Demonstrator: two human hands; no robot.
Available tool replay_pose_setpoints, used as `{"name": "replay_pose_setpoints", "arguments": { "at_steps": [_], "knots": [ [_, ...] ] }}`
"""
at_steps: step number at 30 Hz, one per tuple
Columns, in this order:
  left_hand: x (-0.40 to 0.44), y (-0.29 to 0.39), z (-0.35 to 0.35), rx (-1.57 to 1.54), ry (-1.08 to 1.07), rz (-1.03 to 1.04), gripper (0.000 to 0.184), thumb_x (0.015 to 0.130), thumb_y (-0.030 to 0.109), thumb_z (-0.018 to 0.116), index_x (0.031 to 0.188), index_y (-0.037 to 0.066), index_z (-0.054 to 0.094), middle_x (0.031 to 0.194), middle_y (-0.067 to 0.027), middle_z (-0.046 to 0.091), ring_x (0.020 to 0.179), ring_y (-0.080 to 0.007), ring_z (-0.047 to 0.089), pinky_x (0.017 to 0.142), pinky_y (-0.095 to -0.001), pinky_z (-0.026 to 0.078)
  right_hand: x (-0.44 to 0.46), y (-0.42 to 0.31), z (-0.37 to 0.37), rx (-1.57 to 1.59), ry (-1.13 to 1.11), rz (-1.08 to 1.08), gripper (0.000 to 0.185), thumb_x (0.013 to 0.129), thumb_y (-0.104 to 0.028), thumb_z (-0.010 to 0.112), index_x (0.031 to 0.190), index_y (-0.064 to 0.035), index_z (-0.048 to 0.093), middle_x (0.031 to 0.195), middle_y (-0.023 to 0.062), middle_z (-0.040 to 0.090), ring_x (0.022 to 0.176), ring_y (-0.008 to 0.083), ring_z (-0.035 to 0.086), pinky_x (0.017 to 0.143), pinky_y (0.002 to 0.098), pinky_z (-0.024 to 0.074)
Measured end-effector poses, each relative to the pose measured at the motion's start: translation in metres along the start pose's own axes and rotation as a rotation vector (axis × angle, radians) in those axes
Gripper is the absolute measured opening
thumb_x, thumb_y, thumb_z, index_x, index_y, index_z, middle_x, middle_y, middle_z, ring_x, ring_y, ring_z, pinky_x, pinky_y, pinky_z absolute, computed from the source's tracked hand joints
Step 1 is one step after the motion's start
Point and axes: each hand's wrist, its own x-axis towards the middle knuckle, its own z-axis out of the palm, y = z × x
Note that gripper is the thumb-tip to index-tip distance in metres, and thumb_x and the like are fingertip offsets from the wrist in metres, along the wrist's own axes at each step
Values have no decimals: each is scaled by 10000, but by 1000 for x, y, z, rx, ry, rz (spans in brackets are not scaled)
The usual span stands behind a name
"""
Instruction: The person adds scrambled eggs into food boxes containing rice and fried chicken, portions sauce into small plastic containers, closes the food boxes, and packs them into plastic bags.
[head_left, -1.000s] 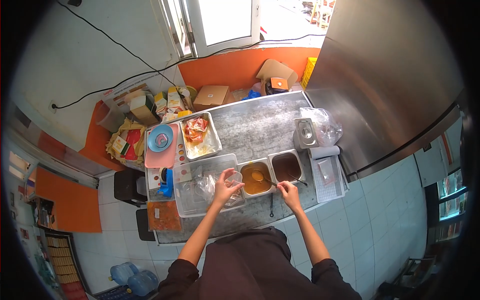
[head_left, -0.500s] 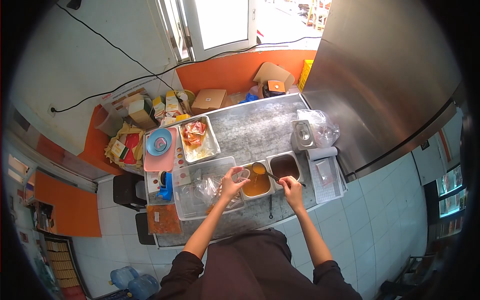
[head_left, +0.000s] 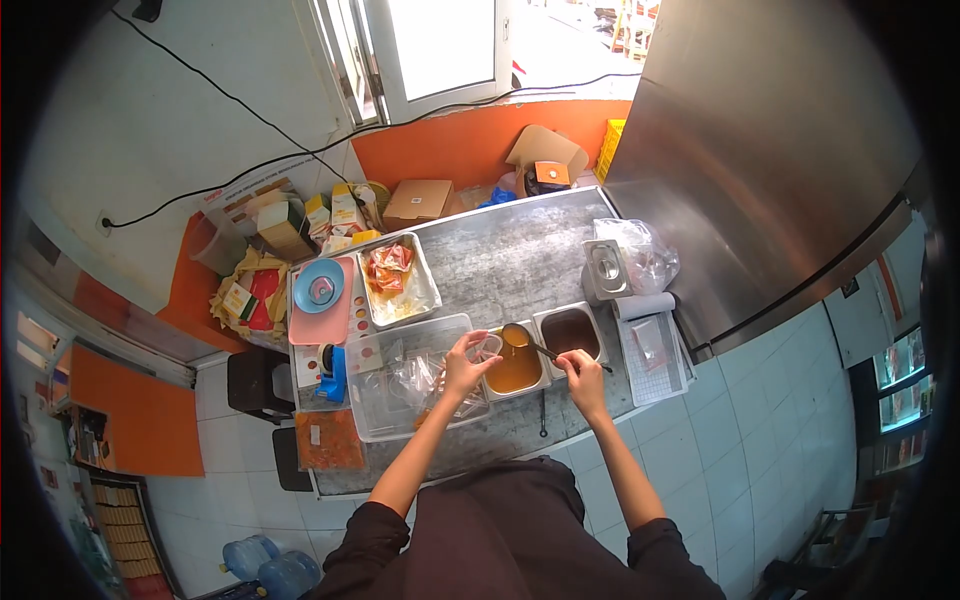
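A small clear cup [head_left: 486, 348] is held in my left hand [head_left: 464, 368], at the left edge of a metal pan of orange-brown sauce [head_left: 515, 373]. My right hand [head_left: 581, 378] grips the dark handle of a ladle [head_left: 517, 337]. The ladle's bowl, with sauce in it, is over the back of that pan, just right of the cup. To the right stands a second pan of dark brown sauce [head_left: 570, 332], with a utensil handle over its rim. Beneath my left forearm lies a large clear bin [head_left: 372, 400] with plastic bags and small items inside.
Behind the bin is a metal tray with red packets [head_left: 405, 312], beside a blue bowl [head_left: 319, 286] on a pink board. A lidded steel container [head_left: 605, 270], a plastic bag and a wire rack [head_left: 660, 372] are at the right. A blue tape dispenser [head_left: 333, 374] stands left.
The ladle has risen from the sauce to the back of the pan, its bowl now beside the cup. My left hand has moved slightly right with the cup.
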Motion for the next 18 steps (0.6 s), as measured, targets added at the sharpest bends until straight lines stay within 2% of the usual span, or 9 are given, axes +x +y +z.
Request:
{"name": "replay_pose_setpoints", "arguments": {
  "at_steps": [8, 14, 18],
  "knots": [
    [4, -1, 2, 38, -23, 1, 548, 700, 182, 857, 1173, 58, 609, 1169, -69, 653, 1105, -200, 612, 836, -339, 566, 6, -17, 2, -21, 18, -46, 139, 886, -142, 656, 876, -5, 674, 822, 107, 640, 699, 242, 635, 632, 338, 480],
    [7, 1, 6, 72, -17, 9, 543, 688, 168, 860, 1150, 24, 614, 1133, -88, 660, 1060, -223, 635, 817, -349, 578, 9, -42, 1, -147, 17, -98, 147, 888, -183, 646, 879, -36, 658, 859, 82, 637, 746, 292, 639, 650, 371, 487],
    [8, 1, 8, 52, -24, 13, 553, 685, 172, 862, 1152, 8, 615, 1116, -105, 664, 1047, -232, 644, 808, -346, 585, 9, -42, 3, -276, 42, -184, 137, 878, -193, 647, 884, -56, 654, 864, 70, 636, 763, 292, 634, 670, 383, 489]
  ]
}}
